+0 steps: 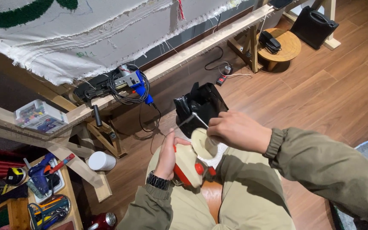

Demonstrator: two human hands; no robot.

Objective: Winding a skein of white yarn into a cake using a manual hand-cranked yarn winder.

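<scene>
Cream-and-red yarn winder (pixel 192 164): rigid plastic, probably light. Left hand (pixel 169 155) clasps body; right hand (pixel 235 130) pinches thin metal guide arm (pixel 192 118).

1. This is a rug-tufting craft workshop: at 11 o'clock a pale backing cloth (pixel 107 25) with green tufted shapes is stretched on a wooden frame (pixel 201 47).
2. A blue corded power tool (pixel 135 83) rests on the frame's rail at 12 o'clock.
3. At 8 o'clock a side shelf (pixel 71 200) holds a glue gun (pixel 39 172), tape measure (pixel 14 175) and hand tools.
4. A power strip (pixel 223 76) lies on the wood floor (pixel 333 85) at 1 o'clock.
</scene>
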